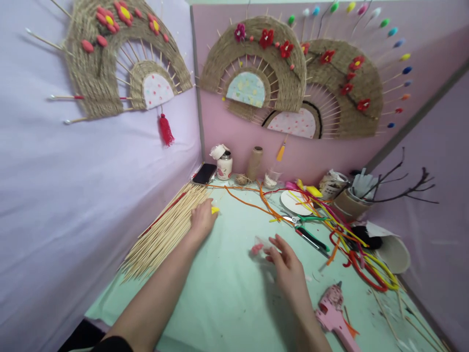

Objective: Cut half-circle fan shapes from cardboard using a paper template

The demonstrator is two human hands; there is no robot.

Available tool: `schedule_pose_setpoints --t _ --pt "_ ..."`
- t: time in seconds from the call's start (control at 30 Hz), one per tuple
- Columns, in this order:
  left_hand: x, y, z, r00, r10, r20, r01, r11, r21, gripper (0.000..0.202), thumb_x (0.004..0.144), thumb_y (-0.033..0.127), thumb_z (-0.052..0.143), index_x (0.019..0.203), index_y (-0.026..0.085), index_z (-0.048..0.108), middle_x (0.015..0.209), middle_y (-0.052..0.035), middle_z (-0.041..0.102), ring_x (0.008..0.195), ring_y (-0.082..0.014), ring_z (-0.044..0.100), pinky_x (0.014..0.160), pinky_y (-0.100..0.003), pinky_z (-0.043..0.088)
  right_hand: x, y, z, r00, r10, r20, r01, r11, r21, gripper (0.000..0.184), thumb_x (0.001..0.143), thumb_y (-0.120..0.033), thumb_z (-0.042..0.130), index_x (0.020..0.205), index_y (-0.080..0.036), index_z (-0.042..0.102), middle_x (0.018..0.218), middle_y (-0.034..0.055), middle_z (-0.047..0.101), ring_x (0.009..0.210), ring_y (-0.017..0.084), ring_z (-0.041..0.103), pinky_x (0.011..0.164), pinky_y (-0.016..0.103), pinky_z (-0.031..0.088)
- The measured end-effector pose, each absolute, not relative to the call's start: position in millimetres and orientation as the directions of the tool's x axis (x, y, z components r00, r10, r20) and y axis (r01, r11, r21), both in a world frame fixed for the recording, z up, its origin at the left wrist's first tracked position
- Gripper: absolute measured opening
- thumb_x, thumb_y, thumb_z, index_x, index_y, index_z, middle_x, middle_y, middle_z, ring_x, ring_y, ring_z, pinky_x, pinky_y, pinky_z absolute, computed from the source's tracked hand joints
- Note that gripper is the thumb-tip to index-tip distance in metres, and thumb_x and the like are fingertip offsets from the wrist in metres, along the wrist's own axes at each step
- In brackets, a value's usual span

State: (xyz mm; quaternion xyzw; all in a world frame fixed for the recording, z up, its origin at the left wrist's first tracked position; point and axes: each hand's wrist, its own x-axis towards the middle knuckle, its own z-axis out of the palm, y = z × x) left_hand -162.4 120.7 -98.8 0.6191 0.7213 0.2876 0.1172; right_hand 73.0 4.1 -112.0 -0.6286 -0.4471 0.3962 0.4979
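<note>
My left hand (203,219) is low over the top right of a bundle of thin wooden sticks (164,234), its fingers curled. A small yellow piece (215,210) shows at its thumb side, seemingly gripped; its kind is unclear. Above the middle of the table, my right hand (287,261) has its thumb and fingers bent around the edge of a small clear plastic bag (262,242). Little pinkish-red bits (257,249) show at the bag's left end. Green-handled pliers (311,237) lie beyond my right hand, and a pink glue gun (336,315) rests to its right.
Orange, red and yellow fuzzy stems (340,230) tangle on the right. Behind stand a phone (204,173), a white jar (224,166), a cardboard tube (254,164) and a pot with twigs (351,203). Woven fan shapes (220,73) hang on the walls.
</note>
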Motion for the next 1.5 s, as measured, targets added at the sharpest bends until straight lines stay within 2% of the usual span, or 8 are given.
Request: schedule_pose_setpoints --t 0.13,0.23,0.33,0.43,0.53,0.83,1.07,1.5 --pt "-134.8 95.9 -98.9 -0.125 0.938 0.323 0.525 -0.213 0.824 0.07 0.069 0.019 0.073 0.134 0.022 0.045 0.108 -0.0069 0.059 0.102 -0.022 0.056 0.093 -0.038 0.041 63.8 -0.6 -106.4 0.416 0.887 0.202 0.37 0.038 -0.928 0.076 0.078 -0.049 0.06 0.142 -0.015 0.039 0.134 0.0192 0.041 0.074 0.017 0.06 0.076 0.038 0.052" --pt "-111.1 61.3 -98.6 -0.046 0.931 0.363 0.169 -0.35 0.921 0.067 0.068 0.023 0.076 0.13 0.026 0.05 0.105 -0.0044 0.056 0.097 -0.0208 0.056 0.088 -0.036 0.044 55.5 -4.6 -91.6 0.387 0.855 0.345 0.434 0.161 -0.886 0.061 0.077 -0.045 0.066 0.13 -0.017 0.052 0.123 0.0141 0.049 0.083 0.018 0.059 0.079 0.037 0.051" --pt "-94.5 28.8 -98.8 0.03 0.938 0.345 0.044 -0.346 0.937 0.064 0.07 0.024 0.075 0.129 0.027 0.05 0.106 -0.0044 0.055 0.095 -0.02 0.056 0.087 -0.035 0.044 49.7 -7.6 -80.5 0.24 0.912 0.332 0.329 0.246 -0.912 0.034 0.077 -0.037 0.068 0.106 -0.02 0.067 0.1 0.0068 0.063 0.085 0.019 0.059 0.078 0.033 0.049" --pt "-87.7 10.5 -98.4 0.072 0.935 0.347 0.03 -0.35 0.936 0.061 0.072 0.023 0.074 0.128 0.028 0.05 0.108 -0.0041 0.053 0.096 -0.0193 0.055 0.087 -0.034 0.043 46.6 -10.1 -79.5 0.199 0.932 0.304 0.187 0.269 -0.945 0.012 0.079 -0.03 0.066 0.084 -0.021 0.072 0.086 0.0035 0.067 0.08 0.017 0.06 0.074 0.03 0.047" --pt "-87.1 5.7 -97.8 0.077 0.919 0.387 0.073 -0.392 0.917 0.059 0.07 0.021 0.074 0.125 0.027 0.052 0.111 -0.0038 0.052 0.097 -0.019 0.054 0.086 -0.033 0.043 45.4 -12.3 -83.6 0.228 0.923 0.311 0.108 0.293 -0.95 0.011 0.078 -0.029 0.067 0.078 -0.021 0.073 0.081 0.003 0.068 0.079 0.017 0.061 0.074 0.029 0.047" --pt "-95.4 9.7 -96.3 0.2 0.953 0.226 -0.187 -0.189 0.964 0.037 0.072 0.037 0.072 0.103 0.018 0.062 0.099 -0.0056 0.063 0.086 -0.0173 0.059 0.073 -0.028 0.048 47.7 -17.4 -87.1 0.217 0.907 0.362 0.12 0.343 -0.932 0.017 0.078 -0.034 0.067 0.072 -0.019 0.073 0.076 0.0039 0.068 0.076 0.017 0.061 0.071 0.029 0.047" --pt "-98.7 10.6 -93.7 0.101 0.945 0.311 -0.229 -0.282 0.932 0.017 0.072 0.033 0.072 0.072 0.017 0.068 0.081 -0.0021 0.063 0.078 -0.0145 0.057 0.072 -0.027 0.046 51.4 -22.0 -87.5 0.161 0.871 0.465 0.182 0.437 -0.881 0.018 0.081 -0.034 0.066 0.072 -0.019 0.072 0.075 0.0038 0.066 0.072 0.016 0.059 0.068 0.029 0.046" --pt "-91.6 5.1 -94.9 0.023 0.915 0.404 -0.182 -0.393 0.901 0.015 0.075 0.032 0.071 0.071 0.018 0.068 0.078 -0.0023 0.062 0.077 -0.0147 0.057 0.072 -0.027 0.045 49.1 -20.0 -87.5 0.129 0.917 0.377 0.117 0.364 -0.924 0.023 0.076 -0.039 0.068 0.085 -0.018 0.071 0.084 0.0047 0.068 0.071 0.015 0.057 0.066 0.027 0.046"
